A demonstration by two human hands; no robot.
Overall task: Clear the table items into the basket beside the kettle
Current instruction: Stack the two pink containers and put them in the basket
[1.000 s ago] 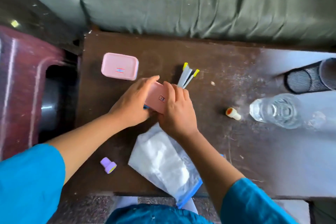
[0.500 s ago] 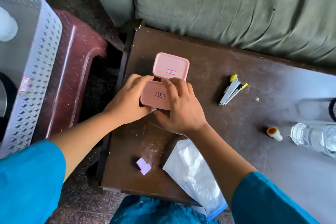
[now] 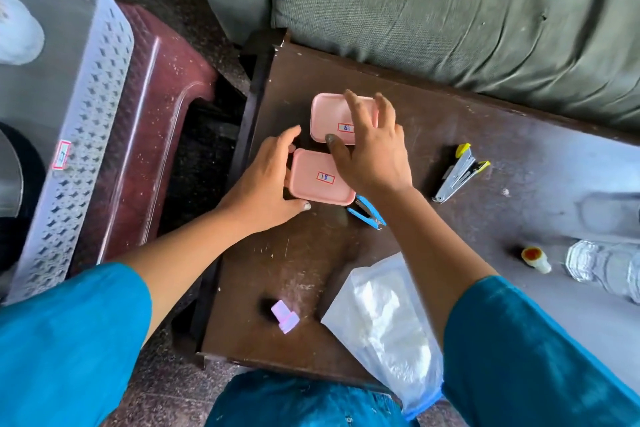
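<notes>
On the table [image 3: 433, 135], the left hand [image 3: 266, 187] grasps the near pink box [image 3: 320, 178] by its left edge. The right hand [image 3: 372, 146] hovers with fingers spread over the far pink box [image 3: 329, 114], gripping nothing. The white basket [image 3: 86, 107] stands well to the left on a stool [image 3: 156, 114].

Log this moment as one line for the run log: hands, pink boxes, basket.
left hand: cupping near pink box | right hand: open over far pink box | basket: left of table, boxes not in
</notes>
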